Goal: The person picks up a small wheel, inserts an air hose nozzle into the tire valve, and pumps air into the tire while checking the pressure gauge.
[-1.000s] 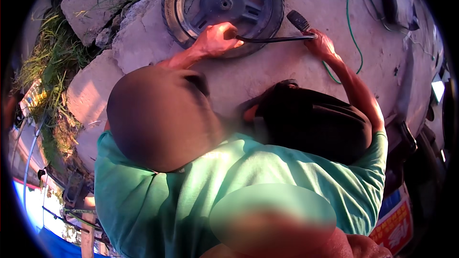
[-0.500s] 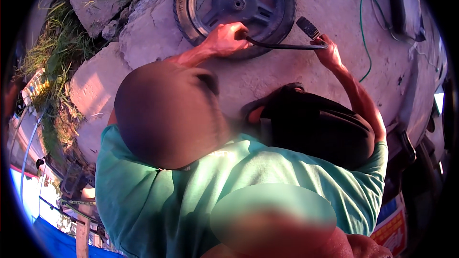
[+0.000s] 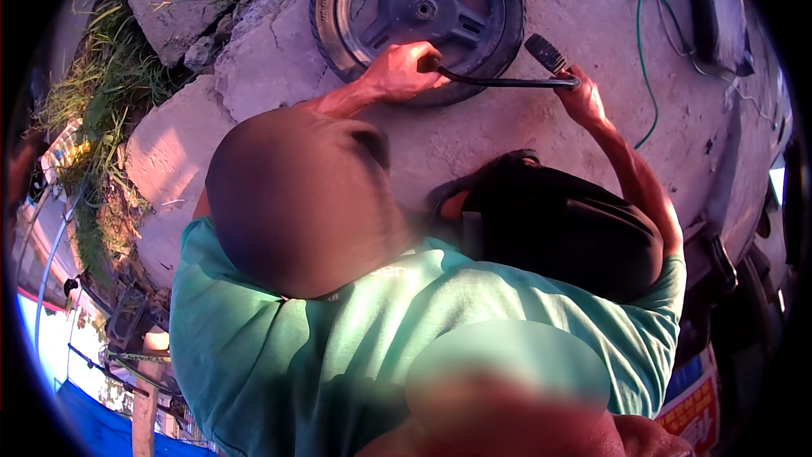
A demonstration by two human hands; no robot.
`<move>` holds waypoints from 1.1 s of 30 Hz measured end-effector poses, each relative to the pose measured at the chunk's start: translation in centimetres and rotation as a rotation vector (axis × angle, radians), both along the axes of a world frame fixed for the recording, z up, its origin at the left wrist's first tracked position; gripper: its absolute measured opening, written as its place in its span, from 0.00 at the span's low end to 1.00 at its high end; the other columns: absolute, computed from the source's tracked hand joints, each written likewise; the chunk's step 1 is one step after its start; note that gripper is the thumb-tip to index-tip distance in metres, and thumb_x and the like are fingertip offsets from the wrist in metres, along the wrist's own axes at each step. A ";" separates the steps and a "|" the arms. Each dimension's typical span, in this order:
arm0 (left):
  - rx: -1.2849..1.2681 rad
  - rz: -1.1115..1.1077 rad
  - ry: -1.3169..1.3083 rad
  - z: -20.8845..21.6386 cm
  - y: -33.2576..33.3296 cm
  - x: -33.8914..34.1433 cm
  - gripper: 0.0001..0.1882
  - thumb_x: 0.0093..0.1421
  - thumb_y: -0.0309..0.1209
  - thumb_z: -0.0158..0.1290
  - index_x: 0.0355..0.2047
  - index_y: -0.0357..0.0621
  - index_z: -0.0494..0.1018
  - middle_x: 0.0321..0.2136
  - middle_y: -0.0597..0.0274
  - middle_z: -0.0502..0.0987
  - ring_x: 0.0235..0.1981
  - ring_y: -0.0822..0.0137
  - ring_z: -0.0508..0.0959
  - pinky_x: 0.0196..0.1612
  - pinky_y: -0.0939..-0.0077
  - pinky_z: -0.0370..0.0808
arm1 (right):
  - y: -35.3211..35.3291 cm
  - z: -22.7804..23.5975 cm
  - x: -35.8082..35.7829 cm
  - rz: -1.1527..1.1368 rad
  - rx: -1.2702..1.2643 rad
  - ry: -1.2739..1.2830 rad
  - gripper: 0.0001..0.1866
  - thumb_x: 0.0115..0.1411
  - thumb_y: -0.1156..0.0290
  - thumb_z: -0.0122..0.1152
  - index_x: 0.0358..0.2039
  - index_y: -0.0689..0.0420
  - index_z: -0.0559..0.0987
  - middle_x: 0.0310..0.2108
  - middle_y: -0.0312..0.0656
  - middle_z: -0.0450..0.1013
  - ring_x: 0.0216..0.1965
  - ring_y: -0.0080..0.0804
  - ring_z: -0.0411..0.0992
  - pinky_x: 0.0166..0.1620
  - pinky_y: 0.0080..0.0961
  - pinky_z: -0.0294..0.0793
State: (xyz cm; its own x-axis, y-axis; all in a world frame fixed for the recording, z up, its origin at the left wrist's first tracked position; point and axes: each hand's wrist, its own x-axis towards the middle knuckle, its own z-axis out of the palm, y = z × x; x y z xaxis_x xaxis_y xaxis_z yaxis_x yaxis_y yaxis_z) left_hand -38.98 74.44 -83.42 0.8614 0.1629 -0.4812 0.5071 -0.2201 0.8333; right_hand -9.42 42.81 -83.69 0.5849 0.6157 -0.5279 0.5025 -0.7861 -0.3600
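Note:
A thin dark bar (image 3: 499, 82) with bent ends spans the gap between my hands, over the near edge of the wheel. My left hand (image 3: 402, 72) is closed round its left end. At the other end, my right hand (image 3: 582, 100) closes its fingers on the bar. A black ribbed block (image 3: 545, 53) sticks up just beyond the right fingers; whether it joins the bar or is a separate piece held there, I cannot tell. The motorcycle-type wheel (image 3: 416, 24), with a spoked dark rim and black tyre, lies flat on the ground beyond my hands.
Broken concrete slabs (image 3: 178, 140) and grass (image 3: 93, 101) border the left side. On the right a thin green cord (image 3: 651, 85) curves over the concrete ground (image 3: 584, 0). My bent right leg (image 3: 562, 233) in black is close below the right hand.
Both hands keep their hold on the bar at almost the same place. The right hand has dropped very slightly toward me; the whole view has shifted a little.

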 end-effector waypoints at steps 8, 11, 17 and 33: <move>-0.002 -0.006 -0.006 -0.1 -0.1 0.1 0.26 0.61 0.41 0.68 0.53 0.36 0.79 0.45 0.46 0.86 0.47 0.56 0.87 0.54 0.64 0.81 | -0.1 0.2 -0.1 -0.008 -0.031 -0.007 0.18 0.67 0.55 0.64 0.39 0.59 0.76 0.32 0.62 0.78 0.39 0.66 0.78 0.39 0.54 0.75; 0.005 -0.005 0.001 0.0 -0.1 0.1 0.26 0.61 0.41 0.68 0.53 0.36 0.79 0.45 0.46 0.86 0.48 0.56 0.87 0.54 0.64 0.81 | 0.0 0.3 -0.2 -0.013 -0.049 -0.010 0.18 0.67 0.55 0.64 0.39 0.59 0.76 0.32 0.61 0.78 0.38 0.66 0.78 0.39 0.54 0.75; -0.012 0.001 0.012 0.2 -0.1 0.2 0.26 0.61 0.41 0.68 0.53 0.36 0.79 0.45 0.47 0.86 0.48 0.56 0.87 0.54 0.64 0.81 | -0.2 0.1 -0.2 0.001 -0.046 -0.015 0.18 0.67 0.55 0.63 0.39 0.59 0.76 0.32 0.62 0.78 0.38 0.67 0.78 0.39 0.54 0.75; -0.007 -0.012 0.015 0.2 0.1 0.1 0.26 0.61 0.40 0.67 0.53 0.36 0.79 0.45 0.47 0.86 0.47 0.57 0.87 0.54 0.64 0.81 | 0.0 0.4 -0.3 0.007 -0.057 -0.010 0.18 0.67 0.55 0.64 0.38 0.59 0.77 0.33 0.61 0.79 0.39 0.66 0.78 0.40 0.54 0.75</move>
State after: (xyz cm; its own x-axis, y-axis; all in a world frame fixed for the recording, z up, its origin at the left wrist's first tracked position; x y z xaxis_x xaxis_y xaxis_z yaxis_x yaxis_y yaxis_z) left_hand -38.88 74.51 -83.18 0.8561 0.1492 -0.4948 0.5166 -0.2206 0.8273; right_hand -9.75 42.82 -83.26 0.5861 0.5886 -0.5568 0.5110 -0.8018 -0.3098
